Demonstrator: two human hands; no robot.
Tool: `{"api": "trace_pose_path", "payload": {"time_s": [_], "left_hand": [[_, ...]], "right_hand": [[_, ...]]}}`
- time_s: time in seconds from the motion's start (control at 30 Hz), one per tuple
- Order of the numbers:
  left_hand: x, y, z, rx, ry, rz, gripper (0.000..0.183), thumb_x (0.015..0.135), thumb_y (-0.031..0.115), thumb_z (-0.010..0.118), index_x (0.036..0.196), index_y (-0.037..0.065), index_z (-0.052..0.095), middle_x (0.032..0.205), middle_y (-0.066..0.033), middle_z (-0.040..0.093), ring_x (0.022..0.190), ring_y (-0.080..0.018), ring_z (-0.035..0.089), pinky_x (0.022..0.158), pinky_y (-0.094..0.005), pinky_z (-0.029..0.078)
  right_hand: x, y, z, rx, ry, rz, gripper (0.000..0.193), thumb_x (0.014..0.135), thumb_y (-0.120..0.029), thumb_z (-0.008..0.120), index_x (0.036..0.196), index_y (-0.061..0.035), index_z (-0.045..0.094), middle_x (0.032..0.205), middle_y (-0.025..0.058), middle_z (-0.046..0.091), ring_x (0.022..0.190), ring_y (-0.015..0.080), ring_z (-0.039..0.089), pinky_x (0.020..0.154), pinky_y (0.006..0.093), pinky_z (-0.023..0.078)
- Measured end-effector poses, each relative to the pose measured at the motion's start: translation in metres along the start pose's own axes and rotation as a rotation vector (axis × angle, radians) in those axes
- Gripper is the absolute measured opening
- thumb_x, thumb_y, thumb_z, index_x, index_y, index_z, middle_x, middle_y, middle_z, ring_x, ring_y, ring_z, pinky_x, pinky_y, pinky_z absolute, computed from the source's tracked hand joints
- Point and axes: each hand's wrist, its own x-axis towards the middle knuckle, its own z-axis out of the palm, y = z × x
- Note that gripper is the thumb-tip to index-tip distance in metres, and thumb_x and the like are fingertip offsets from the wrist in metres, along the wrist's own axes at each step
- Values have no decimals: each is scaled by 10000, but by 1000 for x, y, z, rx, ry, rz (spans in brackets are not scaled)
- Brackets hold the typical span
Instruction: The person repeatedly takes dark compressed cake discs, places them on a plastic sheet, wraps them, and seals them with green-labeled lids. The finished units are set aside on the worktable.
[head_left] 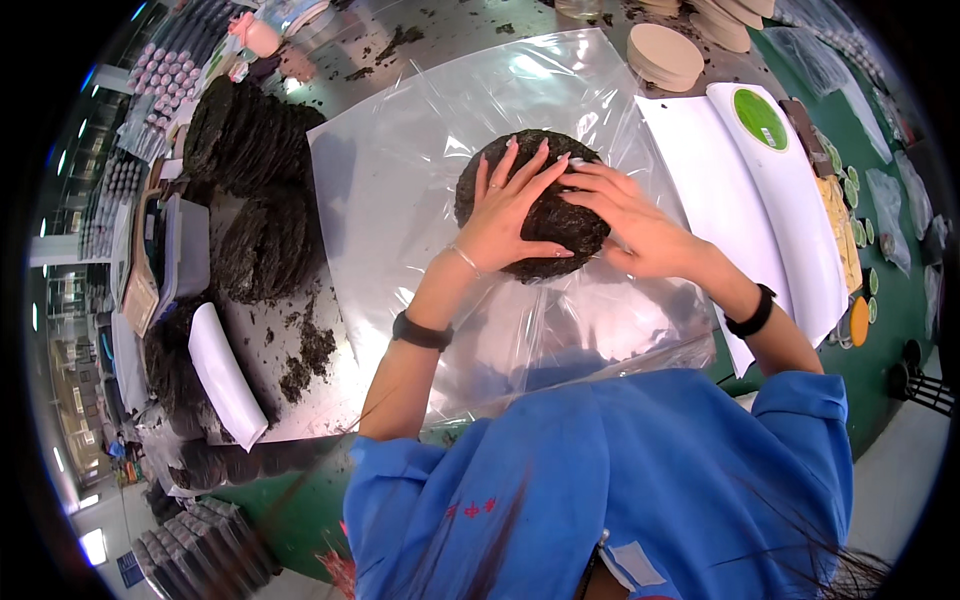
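Observation:
A round, dark dried seaweed cake (pixel 560 222) lies on a stack of clear plastic sheets (pixel 400 230) in front of me. My left hand (pixel 505 215) rests over its top with fingers spread wide and the thumb near its lower edge. Along the right side, my right hand (pixel 640 222) lays its stretched fingers over the cake, with the thumb apart by the rim. The fingers of the two hands meet near the upper middle. What is under the palms is hidden.
Stacked dark seaweed cakes (pixel 245 135) stand at the left, with loose crumbs (pixel 308 350) nearby. A grey plastic bin (pixel 185 245) sits at the left edge. White paper-like sheets (pixel 715 190) lie to the right, and round beige discs (pixel 665 57) are piled behind them.

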Motion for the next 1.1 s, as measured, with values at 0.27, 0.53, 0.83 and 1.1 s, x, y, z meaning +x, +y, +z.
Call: {"api": "trace_pose_path", "payload": {"time_s": [0.27,0.53,0.83,1.1], "left_hand": [[6,-16,13,161,-199,2,1004,813,545,788,1642,299,277,1738,-96,115,1577,-457,-34,1198,-677,-66],[10,-19,17,315,-419,-99,1029,846,565,744,1664,316,172,1745,-99,-40,1567,-454,-146,1171,-700,-111],[21,-20,28,471,-579,-173,1037,890,470,738,1670,320,70,1733,-129,-124,1552,-469,-192,1160,-731,-106],[25,-11,10,325,-634,-160,1064,890,134,741,1673,288,38,1724,-132,-167,1550,-481,-178,1179,-697,-93]], "right_hand": [[-16,-1,42,-261,191,25,226,869,-103,708,1071,-1,708,1140,129,722,1207,278,623,1179,466,393],[8,-17,29,-350,-64,51,320,947,-317,676,854,-13,706,868,102,680,985,257,619,1074,417,419],[10,-11,41,-296,14,56,329,981,-302,644,1027,18,710,1003,154,685,1092,313,604,1083,429,406],[-81,-96,-10,842,-557,167,606,1004,-236,615,1547,-63,406,1614,207,362,1450,397,404,1204,482,319]]}}
